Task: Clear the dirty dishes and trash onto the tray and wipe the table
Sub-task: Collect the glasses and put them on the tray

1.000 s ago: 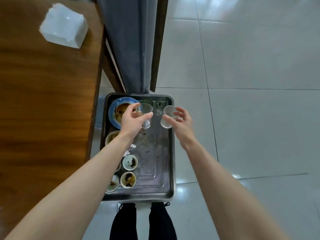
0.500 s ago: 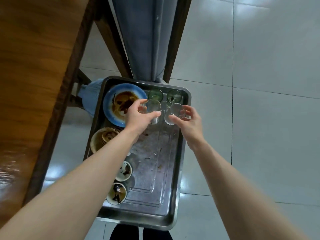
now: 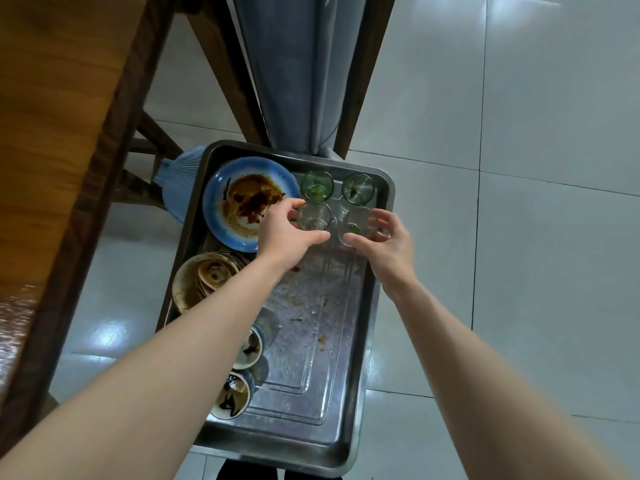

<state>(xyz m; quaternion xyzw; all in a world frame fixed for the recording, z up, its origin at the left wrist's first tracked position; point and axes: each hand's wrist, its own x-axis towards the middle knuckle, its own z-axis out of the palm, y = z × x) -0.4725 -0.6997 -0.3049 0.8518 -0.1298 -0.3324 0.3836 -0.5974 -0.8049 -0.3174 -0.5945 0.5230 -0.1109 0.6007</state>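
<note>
The left hand's grip curled round the left glass, the right hand's round the right glass, over the tray's far end; bases down or not, unclear; a forearm half hid the small bowls.

Eatery: dirty dishes on bussing tray
</note>
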